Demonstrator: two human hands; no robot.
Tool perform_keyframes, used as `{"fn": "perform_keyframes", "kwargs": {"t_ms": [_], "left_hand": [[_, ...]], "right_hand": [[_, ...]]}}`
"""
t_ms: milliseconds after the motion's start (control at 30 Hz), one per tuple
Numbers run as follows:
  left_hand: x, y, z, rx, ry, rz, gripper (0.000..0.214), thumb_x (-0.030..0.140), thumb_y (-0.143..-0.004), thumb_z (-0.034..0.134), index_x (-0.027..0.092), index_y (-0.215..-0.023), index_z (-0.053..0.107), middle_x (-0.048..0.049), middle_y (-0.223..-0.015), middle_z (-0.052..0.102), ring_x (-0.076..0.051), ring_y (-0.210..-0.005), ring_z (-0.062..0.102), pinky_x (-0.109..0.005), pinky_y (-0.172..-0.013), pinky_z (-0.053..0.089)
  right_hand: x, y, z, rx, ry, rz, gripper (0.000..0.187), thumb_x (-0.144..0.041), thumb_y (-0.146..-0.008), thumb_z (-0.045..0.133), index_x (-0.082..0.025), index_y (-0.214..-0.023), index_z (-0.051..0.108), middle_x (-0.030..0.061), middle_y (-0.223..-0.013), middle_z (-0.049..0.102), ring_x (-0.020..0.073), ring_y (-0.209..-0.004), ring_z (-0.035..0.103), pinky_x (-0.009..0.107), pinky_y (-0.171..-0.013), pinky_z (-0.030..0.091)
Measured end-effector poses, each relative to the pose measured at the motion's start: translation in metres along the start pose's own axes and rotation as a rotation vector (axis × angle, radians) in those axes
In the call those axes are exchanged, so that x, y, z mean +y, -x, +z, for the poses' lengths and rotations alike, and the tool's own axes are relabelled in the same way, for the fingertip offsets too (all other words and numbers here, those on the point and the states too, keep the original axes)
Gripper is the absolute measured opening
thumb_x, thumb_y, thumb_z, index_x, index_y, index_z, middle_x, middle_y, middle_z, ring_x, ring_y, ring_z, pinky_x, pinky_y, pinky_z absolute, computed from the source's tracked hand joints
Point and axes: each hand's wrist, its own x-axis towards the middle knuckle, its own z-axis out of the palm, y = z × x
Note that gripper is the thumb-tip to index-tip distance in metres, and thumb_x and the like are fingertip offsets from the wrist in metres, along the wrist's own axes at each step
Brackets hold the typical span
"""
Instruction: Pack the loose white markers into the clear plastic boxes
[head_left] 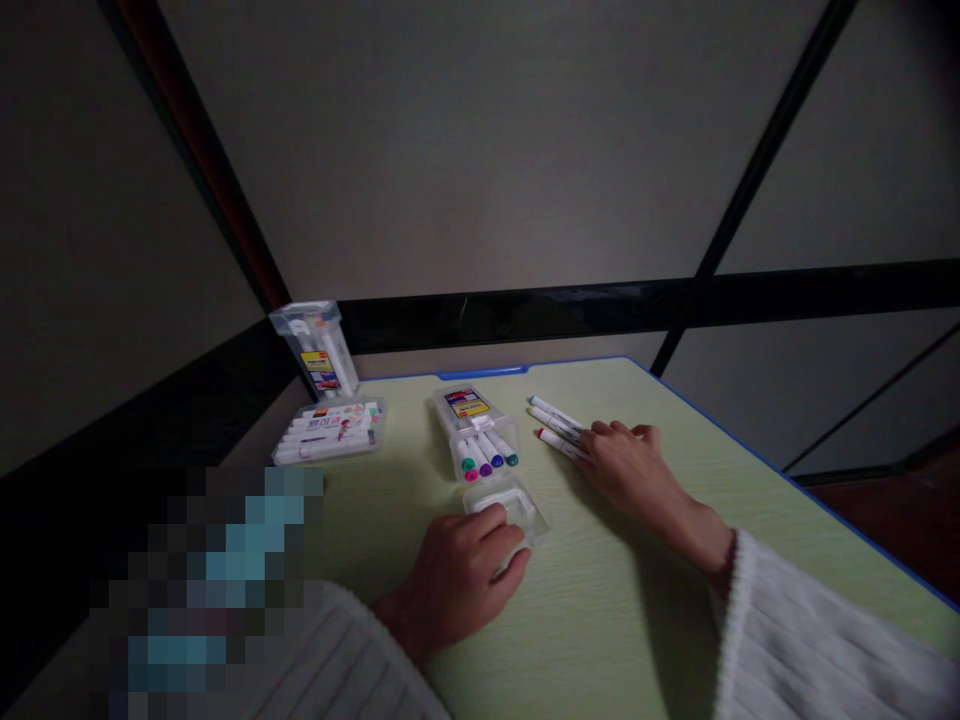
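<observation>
My right hand [626, 465] lies over the near ends of three white markers, closed on them; their blue, yellow and red tips point away to the left. One of these, the red-tipped marker [561, 442], is nearest me. Loosely curled, my left hand [465, 570] rests at the near edge of a clear plastic lid [521, 500], with a gap between thumb and index finger. Just beyond the lid, a clear marker case [465, 405] lies on its side, its mouth towards me. Several capped markers [487, 455] in green, pink, purple and blue show inside.
A flat clear case of white markers [330, 430] lies at the table's left side. Behind it stands an upright lidded marker case [322, 350]. The pale green table [570, 640] has a blue edge and meets a panelled wall [480, 150]. A pixelated patch covers the lower left.
</observation>
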Motion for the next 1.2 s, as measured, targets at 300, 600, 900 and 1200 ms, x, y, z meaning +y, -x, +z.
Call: {"fn": "perform_keyframes", "kwargs": {"t_ms": [300,600,900,1200], "left_hand": [[0.0016,0.0002,0.0000,0.023,0.008,0.016,0.017,0.019,-0.082,0.048,0.018,-0.068,0.058,0.0011,-0.058,0.054,-0.010,-0.049,0.051,-0.021,-0.046,0.037],[0.0036,-0.0021,-0.0012,0.045,0.007,0.025,0.023,0.018,-0.083,0.046,0.017,-0.064,0.058,0.0011,-0.055,0.053,-0.009,-0.047,0.048,-0.021,-0.045,0.036],[0.0035,-0.0021,-0.0006,0.036,0.005,0.027,0.024,0.017,-0.083,0.044,0.017,-0.064,0.058,0.0014,-0.055,0.053,-0.009,-0.048,0.048,-0.021,-0.045,0.036],[0.0030,-0.0017,-0.0007,0.040,0.011,0.030,0.023,0.016,-0.083,0.045,0.017,-0.064,0.058,0.0012,-0.055,0.053,-0.009,-0.047,0.047,-0.021,-0.045,0.035]], "right_hand": [[-0.0004,0.0015,0.0002,0.021,-0.005,-0.034,0.016,-0.022,-0.082,0.048,-0.013,-0.076,0.060,0.0087,-0.080,0.064,0.0225,-0.076,0.057,0.033,-0.063,0.024],[-0.0016,0.0018,-0.0013,-0.002,-0.010,-0.037,0.017,-0.023,-0.082,0.048,-0.014,-0.074,0.060,0.0088,-0.080,0.065,0.0225,-0.077,0.058,0.033,-0.064,0.026],[-0.0009,0.0028,0.0004,0.011,-0.009,-0.058,0.018,-0.022,-0.083,0.045,-0.013,-0.075,0.059,0.0091,-0.079,0.065,0.0214,-0.073,0.058,0.032,-0.060,0.026],[-0.0001,0.0028,0.0031,0.004,-0.018,-0.078,0.018,-0.021,-0.082,0.046,-0.012,-0.076,0.059,0.0101,-0.078,0.064,0.0227,-0.072,0.058,0.033,-0.060,0.026]]}}
